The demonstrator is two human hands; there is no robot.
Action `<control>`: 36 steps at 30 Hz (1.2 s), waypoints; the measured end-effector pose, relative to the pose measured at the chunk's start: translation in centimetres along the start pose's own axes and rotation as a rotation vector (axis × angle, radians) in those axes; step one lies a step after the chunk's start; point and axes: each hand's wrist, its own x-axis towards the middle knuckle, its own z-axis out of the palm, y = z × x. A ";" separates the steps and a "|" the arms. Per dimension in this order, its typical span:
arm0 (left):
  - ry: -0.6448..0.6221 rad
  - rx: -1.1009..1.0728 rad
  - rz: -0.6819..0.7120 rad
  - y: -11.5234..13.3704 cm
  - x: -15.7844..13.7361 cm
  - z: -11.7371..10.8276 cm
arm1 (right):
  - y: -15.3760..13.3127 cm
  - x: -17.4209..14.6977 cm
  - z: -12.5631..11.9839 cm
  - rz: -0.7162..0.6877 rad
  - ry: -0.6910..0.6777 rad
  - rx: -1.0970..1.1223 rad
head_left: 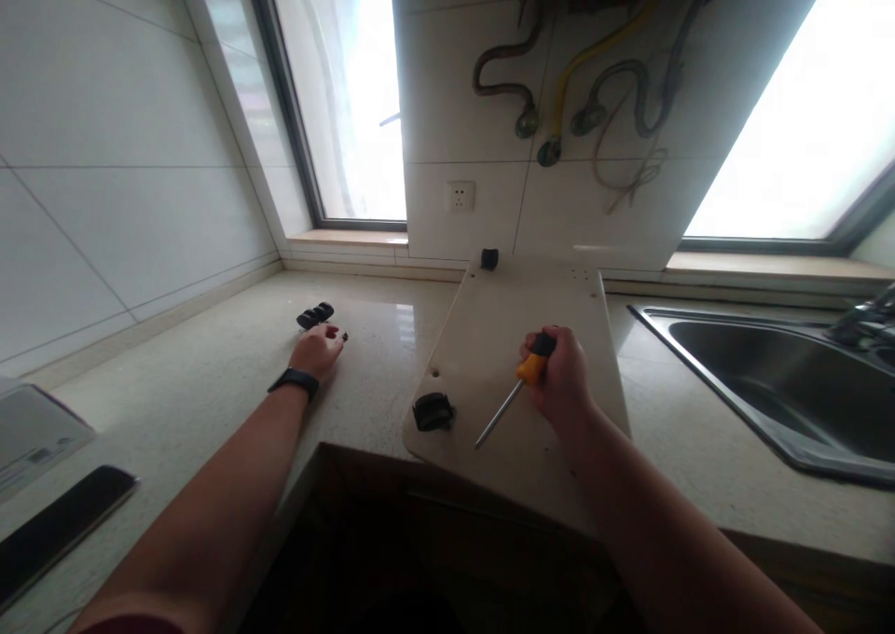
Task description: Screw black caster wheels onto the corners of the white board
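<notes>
My right hand [563, 373] is closed around the orange and black handle of a screwdriver [499, 416]. Its metal shaft points down and left over a pale flat panel [524, 322]. On the panel's near left corner sits a black plastic piece [433, 412], and a similar black piece [489, 259] is at its far left corner. My left hand [320, 350], with a dark wristband, is low over the counter with its fingers curled. At its fingertips is a small dark bit [345, 337], too small to name. Just beyond the hand lie several black plastic pieces [314, 315].
A steel sink [755, 354] is set into the counter [378, 364] on the right. A dark opening [392, 531] lies below the counter's front edge. A dark flat object [66, 527] and a white box [38, 434] are at left. Pipes [503, 89] hang on the wall.
</notes>
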 end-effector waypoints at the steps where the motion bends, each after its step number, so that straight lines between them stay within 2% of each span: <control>1: 0.003 0.037 -0.011 -0.9 0.1 0.3 | 0.0 0.0 0.0 0.001 -0.007 -0.001; 6: -0.028 0.162 -0.015 -3.1 0.9 1.2 | -0.1 -0.1 -0.1 0.009 -0.036 -0.011; 18: -0.004 0.236 -0.007 -2.3 1.3 1.7 | -0.5 -0.4 -0.1 0.009 -0.054 -0.019; 27: -0.008 0.157 -0.027 -2.4 1.4 1.6 | -0.5 -0.4 -0.3 -0.012 -0.070 -0.036; 36: 0.006 -0.040 -0.127 -2.3 1.0 1.1 | -0.3 -0.3 -0.3 -0.029 -0.058 -0.046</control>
